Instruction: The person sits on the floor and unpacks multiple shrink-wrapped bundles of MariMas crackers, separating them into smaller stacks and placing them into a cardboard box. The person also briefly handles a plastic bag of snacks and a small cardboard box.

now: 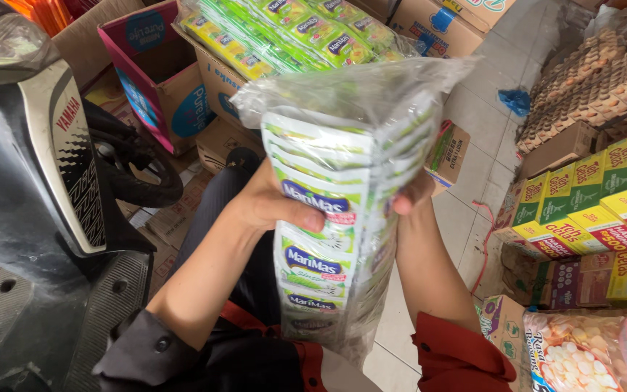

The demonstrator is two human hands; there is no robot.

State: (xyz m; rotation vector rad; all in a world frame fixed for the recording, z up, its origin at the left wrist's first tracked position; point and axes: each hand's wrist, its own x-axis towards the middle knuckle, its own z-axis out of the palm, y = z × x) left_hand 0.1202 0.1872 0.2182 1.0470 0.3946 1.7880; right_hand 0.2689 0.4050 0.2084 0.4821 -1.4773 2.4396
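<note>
A clear plastic bag (342,181) packed with several white and green drink-powder sachets stands upright in the middle of the view. My left hand (270,203) grips its left side, thumb across the front sachet. My right hand (411,194) clasps the right side, mostly hidden behind the plastic, with only fingertips showing. Both forearms reach up from rolled sleeves, dark on the left and red on the right.
A motor scooter (45,196) fills the left. Open cardboard boxes (161,80) and a box of green and yellow sachet strips (292,33) lie ahead. Stacked egg trays (589,80), yellow-green drink cartons (589,210) and a snack bag (582,356) crowd the right, on a tiled floor (488,116).
</note>
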